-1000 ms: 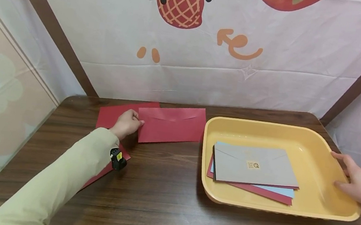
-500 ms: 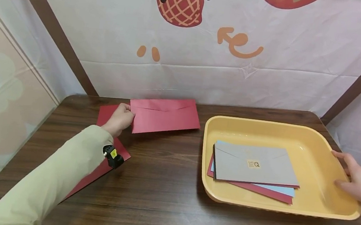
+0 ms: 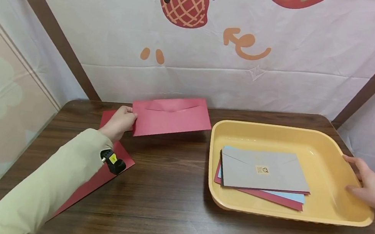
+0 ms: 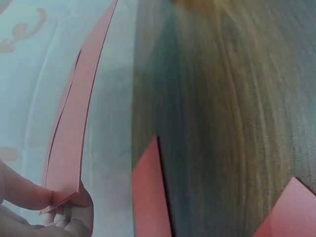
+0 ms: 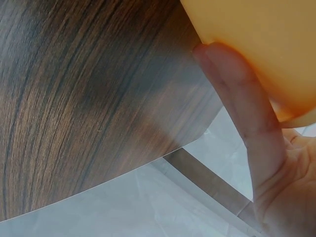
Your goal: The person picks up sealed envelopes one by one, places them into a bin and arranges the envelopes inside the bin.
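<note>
My left hand (image 3: 119, 122) pinches a red envelope (image 3: 171, 117) by its left end, thumb on one face and fingers behind. In the left wrist view this envelope (image 4: 74, 123) is raised at a slant above the table. Two more red envelopes lie beneath that arm: one (image 3: 107, 116) at the back, partly covered by the hand, and one (image 3: 97, 180) partly under the sleeve. On the right, my right hand (image 3: 374, 188) holds the right rim of a yellow tray (image 3: 329, 156). The right wrist view has its fingers (image 5: 242, 94) against the tray's wall.
Inside the tray lies a stack of envelopes, a grey one (image 3: 264, 172) with a small label on top. Light blue, red and black edges stick out below it. The brown wooden table (image 3: 170, 207) ends at a printed cloth backdrop (image 3: 192, 75).
The left hand has drawn the red envelope back to the left and lifted it off the table, uncovering more of the red envelope under the arm. The right hand stays on the tray.
</note>
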### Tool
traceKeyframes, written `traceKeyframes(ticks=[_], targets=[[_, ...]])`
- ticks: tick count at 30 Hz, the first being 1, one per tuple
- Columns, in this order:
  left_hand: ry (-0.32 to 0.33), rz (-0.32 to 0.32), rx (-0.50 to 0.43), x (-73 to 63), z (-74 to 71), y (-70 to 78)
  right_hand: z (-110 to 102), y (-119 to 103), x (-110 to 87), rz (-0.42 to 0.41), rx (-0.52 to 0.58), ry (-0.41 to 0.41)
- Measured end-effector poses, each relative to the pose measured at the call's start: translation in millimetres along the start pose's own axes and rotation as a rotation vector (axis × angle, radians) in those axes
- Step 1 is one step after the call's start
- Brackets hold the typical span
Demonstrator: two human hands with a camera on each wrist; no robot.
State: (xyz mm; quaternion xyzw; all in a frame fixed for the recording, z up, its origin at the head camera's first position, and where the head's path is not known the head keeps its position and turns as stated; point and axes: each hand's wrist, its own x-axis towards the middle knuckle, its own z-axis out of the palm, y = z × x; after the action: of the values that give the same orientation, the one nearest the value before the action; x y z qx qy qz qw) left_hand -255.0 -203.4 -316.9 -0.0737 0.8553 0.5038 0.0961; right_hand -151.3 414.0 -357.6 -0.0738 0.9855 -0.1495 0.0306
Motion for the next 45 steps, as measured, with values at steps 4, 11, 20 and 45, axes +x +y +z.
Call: traceKeyframes(ticks=[4, 11, 20, 45], targets=[[-0.015, -0.004, -0.017, -3.4, -3.5, 6.2, -1, -1, 0.6, -0.015, -0.021, 0.035], [-0.04, 0.0, -0.031, -15.0, 13.8, 14.8, -5, -8, -1.3, 0.01, -0.02, 0.007], [-0.185, 0.033, -0.068, -30.9, 53.5, 21.7, -3, -9, -2.0, 0.007, 0.001, -0.009], [-0.357, 0.071, -0.164, -46.8, 148.2, 62.7, 0, -1, 0.6, 0.004, -0.008, 0.015]])
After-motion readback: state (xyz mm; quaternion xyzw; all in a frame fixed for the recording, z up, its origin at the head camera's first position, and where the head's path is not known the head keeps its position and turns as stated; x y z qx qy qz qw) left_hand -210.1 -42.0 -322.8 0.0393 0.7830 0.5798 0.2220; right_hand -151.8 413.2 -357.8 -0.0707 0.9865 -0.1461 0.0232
